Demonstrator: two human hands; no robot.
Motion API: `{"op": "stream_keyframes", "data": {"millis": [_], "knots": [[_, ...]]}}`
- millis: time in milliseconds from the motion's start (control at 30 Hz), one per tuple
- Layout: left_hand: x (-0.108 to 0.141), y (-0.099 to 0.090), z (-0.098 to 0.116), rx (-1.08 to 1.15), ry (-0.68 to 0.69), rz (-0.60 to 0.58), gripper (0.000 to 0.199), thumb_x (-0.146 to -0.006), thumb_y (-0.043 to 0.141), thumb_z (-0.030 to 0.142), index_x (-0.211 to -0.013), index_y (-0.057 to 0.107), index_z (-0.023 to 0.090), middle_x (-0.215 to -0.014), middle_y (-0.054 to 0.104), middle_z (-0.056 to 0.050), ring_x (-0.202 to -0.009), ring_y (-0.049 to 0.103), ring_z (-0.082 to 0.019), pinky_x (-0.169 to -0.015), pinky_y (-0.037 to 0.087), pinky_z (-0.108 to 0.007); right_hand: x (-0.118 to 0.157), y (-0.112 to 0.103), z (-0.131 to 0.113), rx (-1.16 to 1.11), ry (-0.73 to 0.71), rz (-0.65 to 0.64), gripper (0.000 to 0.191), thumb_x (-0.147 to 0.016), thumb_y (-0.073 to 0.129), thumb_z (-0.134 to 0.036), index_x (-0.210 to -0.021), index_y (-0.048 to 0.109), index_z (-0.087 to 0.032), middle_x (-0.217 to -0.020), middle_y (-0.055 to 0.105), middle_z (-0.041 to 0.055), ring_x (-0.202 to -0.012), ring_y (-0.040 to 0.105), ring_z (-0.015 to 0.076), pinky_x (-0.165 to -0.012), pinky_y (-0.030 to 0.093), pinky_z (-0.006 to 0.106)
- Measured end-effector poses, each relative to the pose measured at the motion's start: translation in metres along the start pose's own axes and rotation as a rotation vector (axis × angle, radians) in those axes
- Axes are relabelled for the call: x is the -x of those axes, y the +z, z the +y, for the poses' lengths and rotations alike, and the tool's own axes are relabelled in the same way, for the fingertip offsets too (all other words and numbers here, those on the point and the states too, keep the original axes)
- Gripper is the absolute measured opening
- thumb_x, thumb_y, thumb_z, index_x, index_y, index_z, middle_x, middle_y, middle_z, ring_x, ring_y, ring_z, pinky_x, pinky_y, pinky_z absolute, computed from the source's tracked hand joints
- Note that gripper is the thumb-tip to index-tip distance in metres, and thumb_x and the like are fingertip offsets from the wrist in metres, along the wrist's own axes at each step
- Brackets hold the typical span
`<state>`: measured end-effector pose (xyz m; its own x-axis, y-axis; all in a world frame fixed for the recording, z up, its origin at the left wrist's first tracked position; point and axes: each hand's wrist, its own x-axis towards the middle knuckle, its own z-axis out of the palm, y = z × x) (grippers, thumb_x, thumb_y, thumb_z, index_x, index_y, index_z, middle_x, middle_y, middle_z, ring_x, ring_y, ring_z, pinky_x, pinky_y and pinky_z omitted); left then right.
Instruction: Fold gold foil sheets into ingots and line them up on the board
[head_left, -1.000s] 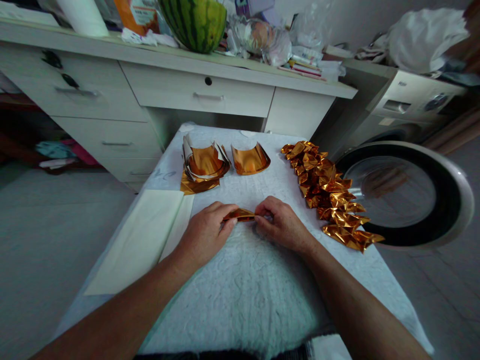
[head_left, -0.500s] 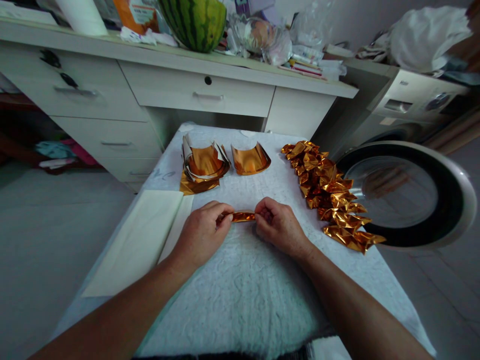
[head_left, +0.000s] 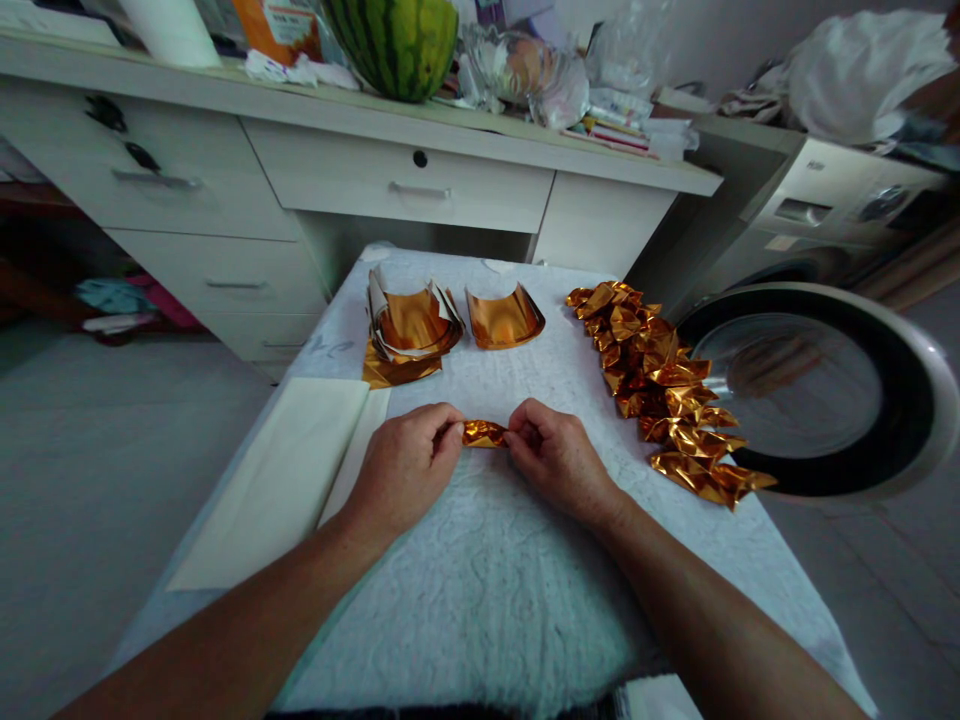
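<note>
A small folded strip of shiny gold foil (head_left: pixel 484 433) is stretched between my two hands above the cloth-covered table (head_left: pixel 480 580). My left hand (head_left: pixel 411 455) pinches its left end, and my right hand (head_left: pixel 559 455) pinches the right end. Beyond my hands lie a stack of curved gold sheets (head_left: pixel 412 325) with pale backs and, beside it, a smaller curved gold stack (head_left: pixel 506 318). A long row of folded gold foil pieces (head_left: pixel 664 385) runs down the table's right side.
Cream paper (head_left: pixel 270 485) lies on the left of the table. Behind stands a white counter (head_left: pixel 480 135) with drawers, a watermelon (head_left: pixel 401 45) and plastic bags. An open washing machine door (head_left: pixel 817 390) is close to the table's right edge.
The foil strip between my hands looks wider and more crumpled at its middle. Both hands keep their pinch, nearly in the same place. The view has shifted slightly.
</note>
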<state>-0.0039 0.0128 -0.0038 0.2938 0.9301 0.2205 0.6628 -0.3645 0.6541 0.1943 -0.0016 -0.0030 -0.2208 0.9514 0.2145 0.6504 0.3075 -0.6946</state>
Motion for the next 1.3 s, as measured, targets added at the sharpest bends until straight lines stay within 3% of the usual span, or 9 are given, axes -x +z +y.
{"op": "stream_keyframes", "data": {"millis": [500, 567, 667, 800, 1000, 1200, 1300], "knots": [[0.003, 0.001, -0.001, 0.007, 0.024, 0.020, 0.021, -0.089, 0.048, 0.017, -0.096, 0.068, 0.019, -0.089, 0.073, -0.003, -0.078, 0.066, -0.017, -0.071, 0.045, -0.027, 0.002, -0.001, 0.001, -0.027, -0.029, -0.048, 0.005, -0.085, 0.055, -0.016, -0.083, 0.052, -0.020, -0.065, 0.055, -0.0052, -0.056, 0.048, 0.0084, -0.057, 0.035, 0.020], [0.002, 0.001, 0.000, 0.014, 0.007, 0.010, 0.021, -0.087, 0.049, 0.017, -0.094, 0.068, 0.019, -0.085, 0.072, -0.002, -0.072, 0.064, -0.015, -0.066, 0.043, -0.026, 0.002, -0.004, 0.000, -0.042, -0.044, -0.080, 0.004, -0.088, 0.054, -0.018, -0.092, 0.053, -0.020, -0.065, 0.055, -0.0055, -0.056, 0.049, 0.0087, -0.057, 0.035, 0.021], [0.001, -0.001, 0.001, 0.035, -0.041, -0.006, 0.019, -0.084, 0.050, 0.017, -0.089, 0.069, 0.020, -0.068, 0.065, 0.002, -0.058, 0.057, -0.013, -0.058, 0.038, -0.024, 0.003, -0.011, -0.002, -0.089, -0.104, -0.143, 0.016, -0.091, 0.055, -0.024, -0.106, 0.052, -0.020, -0.067, 0.055, -0.0056, -0.056, 0.049, 0.0089, -0.056, 0.035, 0.021], [0.000, -0.005, 0.002, 0.163, -0.085, -0.050, 0.017, -0.081, 0.051, 0.018, -0.086, 0.066, 0.020, -0.053, 0.049, 0.007, -0.048, 0.046, -0.010, -0.051, 0.032, -0.022, 0.005, -0.022, 0.000, -0.213, -0.147, -0.235, 0.033, -0.087, 0.058, -0.016, -0.118, 0.049, -0.022, -0.070, 0.053, -0.0063, -0.058, 0.049, 0.0085, -0.056, 0.036, 0.020], [-0.002, -0.007, 0.003, 0.440, -0.158, -0.185, 0.011, -0.078, 0.048, 0.019, -0.084, 0.058, 0.020, -0.049, 0.037, 0.010, -0.044, 0.034, -0.009, -0.045, 0.024, -0.022, 0.002, -0.031, 0.005, -0.281, -0.156, -0.268, 0.027, -0.085, 0.053, -0.005, -0.106, 0.060, -0.021, -0.086, 0.057, -0.0006, -0.071, 0.051, 0.0097, -0.061, 0.040, 0.020], [-0.004, -0.006, 0.000, 0.634, -0.238, -0.300, 0.012, -0.074, 0.047, 0.018, -0.083, 0.057, 0.019, -0.050, 0.039, 0.010, -0.045, 0.033, -0.008, -0.045, 0.022, -0.021, 0.001, -0.036, 0.005, -0.411, -0.171, -0.272, 0.024, -0.089, 0.056, -0.010, -0.110, 0.060, -0.021, -0.104, 0.055, 0.0041, -0.085, 0.054, 0.0125, -0.075, 0.046, 0.026], [-0.003, -0.005, -0.001, 0.690, -0.265, -0.331, 0.013, -0.073, 0.048, 0.017, -0.082, 0.057, 0.020, -0.049, 0.037, 0.010, -0.045, 0.031, -0.008, -0.045, 0.021, -0.022, 0.003, -0.035, 0.008, -0.567, -0.099, -0.350, 0.021, -0.092, 0.058, -0.017, -0.113, 0.059, -0.021, -0.097, 0.058, 0.0018, -0.079, 0.054, 0.0106, -0.073, 0.045, 0.024]]}}
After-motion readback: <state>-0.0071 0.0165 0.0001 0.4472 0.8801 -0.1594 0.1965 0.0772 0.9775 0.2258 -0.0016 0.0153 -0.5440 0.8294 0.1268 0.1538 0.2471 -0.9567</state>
